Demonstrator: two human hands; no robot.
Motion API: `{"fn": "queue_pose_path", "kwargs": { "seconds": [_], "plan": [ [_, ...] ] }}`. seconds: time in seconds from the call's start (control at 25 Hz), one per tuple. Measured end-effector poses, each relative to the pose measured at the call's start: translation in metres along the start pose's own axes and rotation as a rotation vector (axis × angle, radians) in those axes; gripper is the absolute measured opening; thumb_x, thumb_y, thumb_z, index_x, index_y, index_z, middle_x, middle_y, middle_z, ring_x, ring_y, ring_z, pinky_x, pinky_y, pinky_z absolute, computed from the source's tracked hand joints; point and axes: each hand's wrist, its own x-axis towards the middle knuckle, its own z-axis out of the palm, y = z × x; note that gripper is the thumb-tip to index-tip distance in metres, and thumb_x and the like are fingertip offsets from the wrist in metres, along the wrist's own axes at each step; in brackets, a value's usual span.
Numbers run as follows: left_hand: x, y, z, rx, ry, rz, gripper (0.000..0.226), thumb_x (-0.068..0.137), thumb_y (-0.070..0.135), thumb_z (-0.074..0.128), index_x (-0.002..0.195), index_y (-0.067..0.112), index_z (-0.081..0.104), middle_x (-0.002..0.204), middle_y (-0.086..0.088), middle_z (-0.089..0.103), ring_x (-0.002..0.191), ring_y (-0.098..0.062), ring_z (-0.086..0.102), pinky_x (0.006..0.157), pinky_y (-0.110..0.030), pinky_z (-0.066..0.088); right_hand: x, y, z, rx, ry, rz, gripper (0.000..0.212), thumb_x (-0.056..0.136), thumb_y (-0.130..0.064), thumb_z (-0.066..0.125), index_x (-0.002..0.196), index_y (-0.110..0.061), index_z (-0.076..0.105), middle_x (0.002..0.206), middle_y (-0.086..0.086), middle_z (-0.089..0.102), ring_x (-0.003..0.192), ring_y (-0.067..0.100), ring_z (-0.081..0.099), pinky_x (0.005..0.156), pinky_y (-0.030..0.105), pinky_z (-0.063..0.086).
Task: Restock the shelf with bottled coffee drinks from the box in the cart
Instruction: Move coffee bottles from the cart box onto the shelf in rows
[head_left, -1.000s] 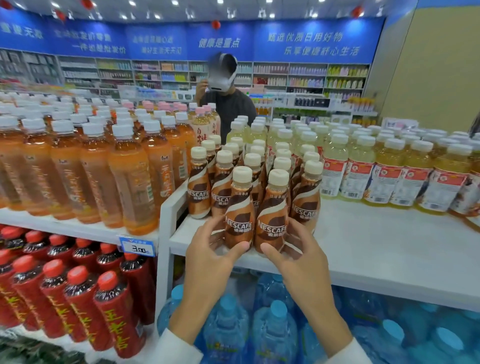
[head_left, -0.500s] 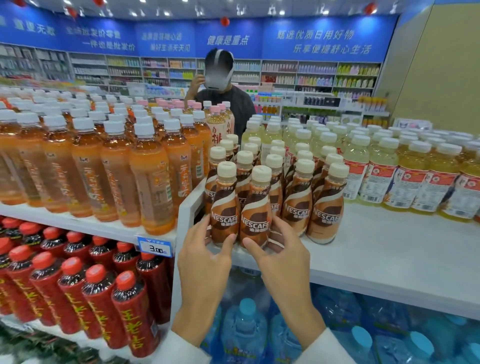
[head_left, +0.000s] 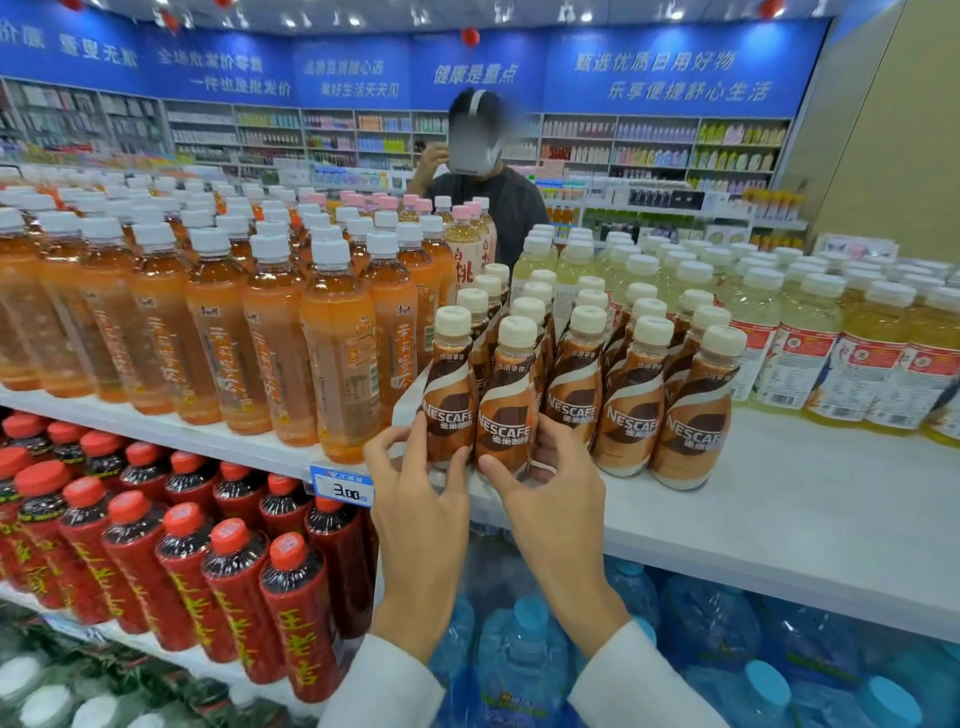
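At shelf (head_left: 779, 493) edge, fingers (head_left: 556, 447) curled: left hand (head_left: 415, 504) round left bottle (head_left: 451, 395), right hand (head_left: 550, 499) round right bottle (head_left: 506, 410)

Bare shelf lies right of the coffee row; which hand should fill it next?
Probably the right hand: it grips the second front bottle, nearer the bare shelf. The left hand holds the end bottle and would cross over.

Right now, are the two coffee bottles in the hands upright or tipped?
Upright. Left bottle and right bottle stand caps up at the shelf edge, gripped low by left hand and right hand.
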Motion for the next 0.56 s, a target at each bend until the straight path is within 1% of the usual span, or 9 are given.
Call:
{"fn": "queue_pose_path", "kwargs": {
  "seconds": [0.12,0.24,0.36,0.56],
  "plan": [
    [0.0008,0.0,-0.0011,0.013,-0.008,-0.008,0.055,0.089,0.022,0.076,0.14,0.015,0.057,0.115,-0.003,0.049,0.097,-0.017,0.06,0.082,-0.028,0.054,-0.0006,0.0001,0.0005,-0.006,-0.008,0.008,0.063,0.075,-0.037,0.086,0.13,-0.033,0.055,0.121,-0.018,0.062,0.114,0.001,0.059,0.098,0.032,0.055],
    [0.0028,-0.0003,-0.0013,0.003,-0.022,-0.02,0.055,0.089,0.021,0.076,0.14,0.013,0.056,0.11,-0.003,0.052,0.093,-0.018,0.061,0.078,-0.024,0.051,-0.0013,-0.0016,0.0005,-0.016,-0.011,0.01,0.063,0.076,-0.038,0.085,0.13,-0.034,0.053,0.122,-0.019,0.061,0.114,0.001,0.058,0.099,0.031,0.054],
    [0.0016,-0.0009,-0.0024,-0.031,-0.031,-0.021,0.055,0.091,0.022,0.074,0.141,0.012,0.055,0.114,-0.002,0.053,0.096,-0.018,0.062,0.081,-0.024,0.052,-0.0018,-0.0026,0.0008,-0.018,-0.013,0.009,0.062,0.076,-0.038,0.085,0.129,-0.035,0.053,0.121,-0.02,0.06,0.114,0.0,0.058,0.098,0.031,0.055],
    [0.0035,-0.002,-0.0036,-0.067,-0.046,-0.048,0.053,0.089,0.026,0.076,0.137,0.016,0.056,0.12,0.001,0.052,0.098,-0.015,0.062,0.084,-0.027,0.055,-0.0011,-0.0017,0.0018,-0.026,-0.024,0.012,0.062,0.077,-0.039,0.084,0.129,-0.035,0.051,0.122,-0.019,0.059,0.114,0.003,0.058,0.098,0.034,0.055]
  ]
}}
